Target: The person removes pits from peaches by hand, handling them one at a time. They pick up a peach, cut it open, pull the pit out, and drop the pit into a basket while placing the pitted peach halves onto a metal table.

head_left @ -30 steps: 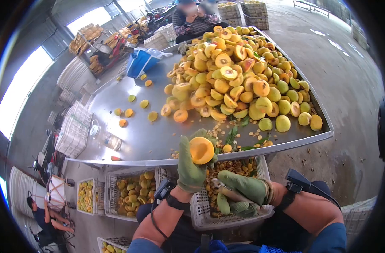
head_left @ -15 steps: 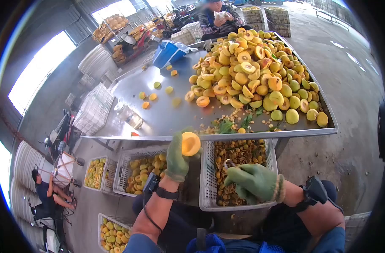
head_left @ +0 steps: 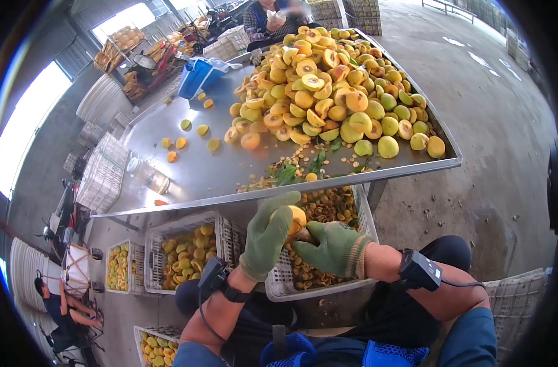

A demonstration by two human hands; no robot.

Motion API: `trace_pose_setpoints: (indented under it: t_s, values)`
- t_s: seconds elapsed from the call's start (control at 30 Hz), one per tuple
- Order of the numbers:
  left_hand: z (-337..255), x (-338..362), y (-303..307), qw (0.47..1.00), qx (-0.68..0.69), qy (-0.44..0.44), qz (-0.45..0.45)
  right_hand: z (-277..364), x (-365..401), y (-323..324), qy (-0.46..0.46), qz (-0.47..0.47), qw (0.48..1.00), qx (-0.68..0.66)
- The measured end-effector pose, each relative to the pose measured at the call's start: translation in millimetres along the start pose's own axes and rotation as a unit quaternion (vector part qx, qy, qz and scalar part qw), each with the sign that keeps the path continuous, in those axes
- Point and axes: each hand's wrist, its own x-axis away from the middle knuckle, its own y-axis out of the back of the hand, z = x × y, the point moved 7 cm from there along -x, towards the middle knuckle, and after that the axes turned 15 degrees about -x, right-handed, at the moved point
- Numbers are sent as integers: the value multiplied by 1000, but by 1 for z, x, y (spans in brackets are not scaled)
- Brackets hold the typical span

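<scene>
My left hand, in a green glove, is closed around a yellow peach half, held up in front of the table edge. Right against the fruit, my gloved right hand grips a small hand tool, mostly hidden by the fingers; its exact kind does not show. Below both hands stands a white plastic crate holding dark, stony scraps and fruit pieces. A big heap of peach halves covers the right side of the metal table.
Crates of peaches stand lower left. On the table are a blue basket, a clear jar, leaves and scattered pits. One person sits across the table, another far left. Stacked crates stand left.
My right hand has moved up and left from above the crate to the peach half in my left hand. The view has shifted, so the table appears farther left and higher.
</scene>
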Motion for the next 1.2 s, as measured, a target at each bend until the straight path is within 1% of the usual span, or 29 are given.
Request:
trace_pose_setpoints:
  t_s: [0.07, 0.13, 0.23, 0.33, 0.43, 0.53, 0.63, 0.7, 0.73, 0.77, 0.83, 0.87, 0.9, 0.97, 1.03, 1.07, 1.13, 1.17, 1.2]
  values:
    - [1, -1, -4, 999, 38, 16, -11, -11, -6, -5, 8, 16, 999, -41]
    - [4, -3, -3, 999, 36, 20, -20, -16, -10, -9, 0, 34, 997, -65]
    - [7, -3, -1, 999, 37, 24, -27, -9, -11, -10, -62, 91, 992, -55]
    - [6, -1, 2, 999, 34, 20, -35, -1, -12, -10, -87, 112, 987, -81]
    - [-1, 1, 6, 998, 32, 17, -46, -1, -9, -15, -177, 139, 963, -146]
    - [1, 6, 4, 997, 44, -2, -69, 7, -6, -20, -162, 166, 957, -173]
    - [-4, 10, 6, 995, 56, -30, -77, 13, 0, -26, -199, 185, 935, -229]
    - [-11, 13, 7, 995, 59, -43, -72, 14, 8, -35, -243, 246, 871, -349]
    - [-15, 15, 8, 995, 58, -47, -69, 15, 12, -37, -264, 274, 831, -406]
    - [-17, 15, 8, 995, 58, -52, -66, 12, 15, -40, -275, 325, 772, -473]
    - [-18, 17, 10, 991, 93, -53, -75, 7, 19, -40, -290, 415, 629, -590]
    - [-17, 17, 12, 989, 110, -55, -82, 3, 19, -35, -274, 372, 652, -601]
    - [-16, 16, 14, 990, 98, -49, -84, 1, 22, -33, -259, 329, 673, -610]
    - [-12, 12, 19, 993, 76, -34, -87, 1, 22, -26, -232, 285, 722, -586]
    - [-8, 9, 22, 992, 86, -30, -90, -6, 13, -23, -202, 316, 763, -527]
    - [-6, 9, 22, 991, 92, -28, -92, -7, 9, -22, -187, 330, 781, -496]
    - [-2, 7, 23, 991, 88, -19, -98, 3, 5, -17, -207, 267, 867, -365]
    - [0, 7, 23, 991, 86, -15, -102, 9, 4, -14, -215, 233, 901, -295]
    - [2, 7, 22, 991, 75, -15, -106, 13, 4, -15, -223, 207, 916, -261]
